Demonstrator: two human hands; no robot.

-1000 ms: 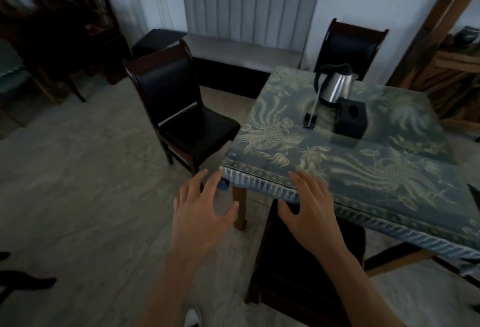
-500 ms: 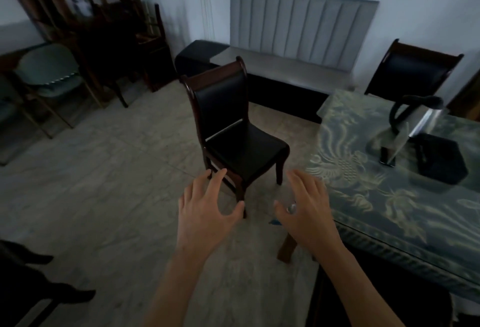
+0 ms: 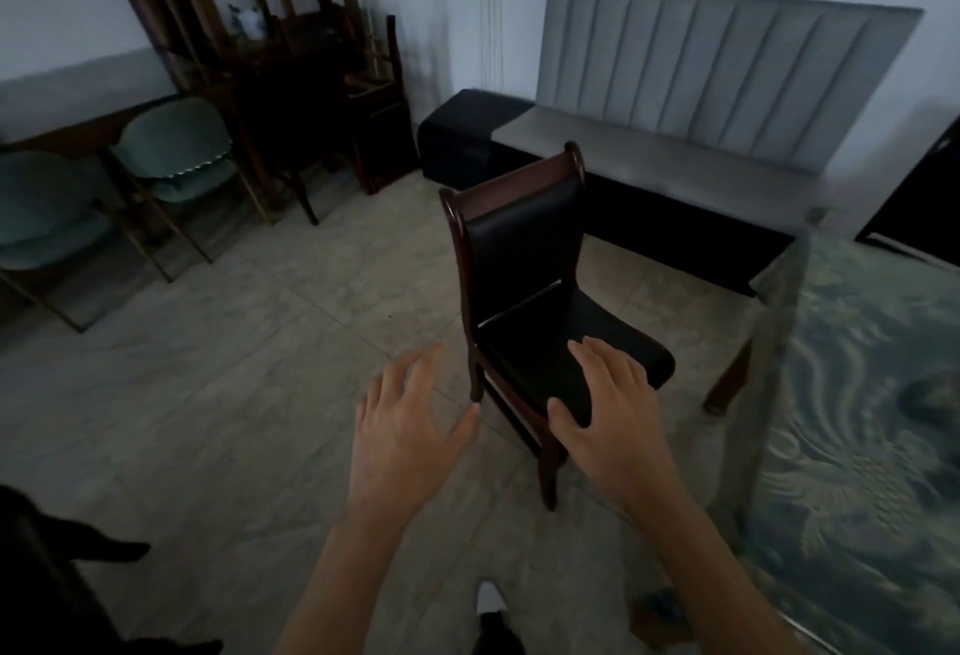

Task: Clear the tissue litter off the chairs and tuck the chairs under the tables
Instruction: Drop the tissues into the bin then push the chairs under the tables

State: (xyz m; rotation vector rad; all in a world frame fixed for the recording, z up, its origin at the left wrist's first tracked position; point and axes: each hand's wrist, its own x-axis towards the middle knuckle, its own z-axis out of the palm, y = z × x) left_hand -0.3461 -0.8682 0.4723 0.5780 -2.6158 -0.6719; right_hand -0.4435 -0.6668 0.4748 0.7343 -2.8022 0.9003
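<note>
A dark wooden chair with a black padded seat and back stands on the tiled floor, pulled away from the table, which has a patterned blue-green cloth and fills the right side. No tissue shows on the seat. My left hand hovers with spread fingers just left of the chair's near corner, holding nothing. My right hand is held flat with straight fingers over the front of the seat; I cannot tell whether it touches it.
A grey upholstered bench runs along the back wall behind the chair. Two green chairs and dark wooden shelving stand at the left. Another dark chair edge shows far right. Bare floor lies to the left of me.
The view has swung left and closer to the chair; the kettle and black box on the table have left the frame. Both hands now reach over the chair's seat, still holding nothing.
</note>
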